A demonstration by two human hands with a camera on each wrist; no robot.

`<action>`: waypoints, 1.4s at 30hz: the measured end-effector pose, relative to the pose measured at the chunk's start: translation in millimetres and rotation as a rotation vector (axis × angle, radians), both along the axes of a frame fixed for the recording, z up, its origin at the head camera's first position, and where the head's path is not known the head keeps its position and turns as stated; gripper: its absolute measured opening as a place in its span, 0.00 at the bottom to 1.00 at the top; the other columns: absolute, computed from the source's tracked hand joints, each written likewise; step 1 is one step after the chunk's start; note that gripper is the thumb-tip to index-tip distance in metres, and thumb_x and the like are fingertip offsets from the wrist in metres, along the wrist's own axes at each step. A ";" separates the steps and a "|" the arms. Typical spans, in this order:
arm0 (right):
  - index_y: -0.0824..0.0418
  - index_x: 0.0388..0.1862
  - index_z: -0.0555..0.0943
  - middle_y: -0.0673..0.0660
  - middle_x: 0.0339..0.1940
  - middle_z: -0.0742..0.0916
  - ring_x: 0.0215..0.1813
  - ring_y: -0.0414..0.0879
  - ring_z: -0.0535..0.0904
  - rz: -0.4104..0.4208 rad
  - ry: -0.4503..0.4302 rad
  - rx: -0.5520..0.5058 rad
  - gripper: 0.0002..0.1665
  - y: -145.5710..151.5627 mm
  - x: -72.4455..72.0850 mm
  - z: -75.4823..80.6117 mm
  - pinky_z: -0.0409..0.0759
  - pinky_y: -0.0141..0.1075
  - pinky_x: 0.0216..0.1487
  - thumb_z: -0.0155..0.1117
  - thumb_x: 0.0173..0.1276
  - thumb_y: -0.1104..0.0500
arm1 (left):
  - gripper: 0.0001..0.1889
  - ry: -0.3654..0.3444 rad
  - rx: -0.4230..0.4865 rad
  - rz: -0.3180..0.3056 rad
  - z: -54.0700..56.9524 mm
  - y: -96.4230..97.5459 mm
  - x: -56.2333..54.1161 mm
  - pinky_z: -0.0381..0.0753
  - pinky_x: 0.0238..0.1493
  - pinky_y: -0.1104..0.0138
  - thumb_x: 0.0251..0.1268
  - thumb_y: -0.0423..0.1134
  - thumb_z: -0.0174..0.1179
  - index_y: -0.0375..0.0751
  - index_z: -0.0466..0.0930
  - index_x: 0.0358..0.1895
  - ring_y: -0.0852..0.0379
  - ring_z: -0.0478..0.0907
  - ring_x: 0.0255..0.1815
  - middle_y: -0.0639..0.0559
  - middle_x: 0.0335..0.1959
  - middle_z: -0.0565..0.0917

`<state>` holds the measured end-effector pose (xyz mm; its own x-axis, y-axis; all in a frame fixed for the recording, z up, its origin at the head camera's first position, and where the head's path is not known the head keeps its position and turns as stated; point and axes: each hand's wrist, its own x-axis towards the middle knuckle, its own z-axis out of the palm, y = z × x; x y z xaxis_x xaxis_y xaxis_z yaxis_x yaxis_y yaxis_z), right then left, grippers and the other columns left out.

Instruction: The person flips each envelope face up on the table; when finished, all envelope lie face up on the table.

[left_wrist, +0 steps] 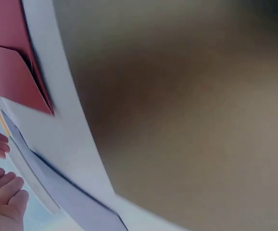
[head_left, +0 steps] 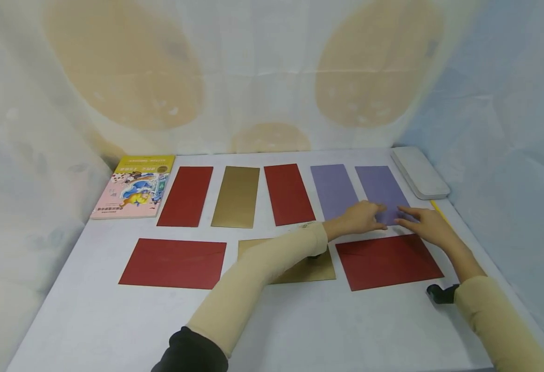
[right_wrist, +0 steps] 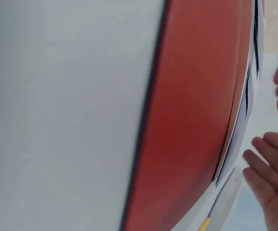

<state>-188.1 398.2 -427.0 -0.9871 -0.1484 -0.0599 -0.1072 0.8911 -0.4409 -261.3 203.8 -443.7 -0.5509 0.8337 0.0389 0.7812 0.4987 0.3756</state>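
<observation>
Over the near end of the rightmost purple envelope (head_left: 380, 188) are both hands. The left hand (head_left: 358, 218) reaches across from the left, fingers loosely bent and holding nothing. Facing it from the right, the right hand (head_left: 427, 225) has its fingers extended and also holds nothing. Whether the fingertips touch the envelope cannot be told. A second purple envelope (head_left: 332, 186) lies left of it, partly behind the left hand. Below the hands is a red envelope (head_left: 388, 262), its flap visible in the left wrist view. The left forearm covers part of a gold envelope (head_left: 309, 269).
Farther left in the back row lie a red envelope (head_left: 290, 194), a gold one (head_left: 236, 196) and another red one (head_left: 185, 196). A red envelope (head_left: 173, 263) lies front left. A picture book (head_left: 134, 188), a white case (head_left: 420, 172) and a yellow stick (head_left: 439, 211) lie towards the edges.
</observation>
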 end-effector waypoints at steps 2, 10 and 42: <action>0.75 0.65 0.69 0.80 0.58 0.74 0.56 0.74 0.72 0.017 0.054 0.001 0.36 1.0 1.0 -0.7 0.71 0.65 0.50 0.61 0.70 0.48 | 0.33 0.001 0.023 -0.031 3.3 -7.0 -0.7 0.66 0.58 0.80 0.65 0.52 0.62 0.37 0.68 0.68 0.62 0.70 0.64 0.50 0.66 0.73; 0.72 0.62 0.74 0.74 0.59 0.76 0.57 0.72 0.73 0.090 0.208 0.010 0.34 -10.4 1.8 1.6 0.74 0.62 0.50 0.70 0.63 0.54 | 0.34 0.016 0.073 -0.101 5.9 -33.2 -5.2 0.62 0.62 0.78 0.64 0.49 0.64 0.35 0.68 0.68 0.60 0.65 0.68 0.47 0.68 0.70; 0.71 0.66 0.70 0.77 0.55 0.78 0.42 0.58 0.74 0.191 0.063 0.027 0.38 -67.0 -61.6 0.5 0.72 0.52 0.43 0.70 0.63 0.51 | 0.45 -0.024 -0.036 0.159 -2.2 -109.0 -15.1 0.56 0.68 0.73 0.59 0.52 0.68 0.34 0.57 0.73 0.56 0.58 0.72 0.43 0.74 0.60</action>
<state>-249.7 331.3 -426.6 -0.9429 -0.3329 -0.0055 -0.3024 0.8633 -0.4041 -276.4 94.7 -445.9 -0.6763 0.7366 -0.0041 0.6824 0.6286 0.3731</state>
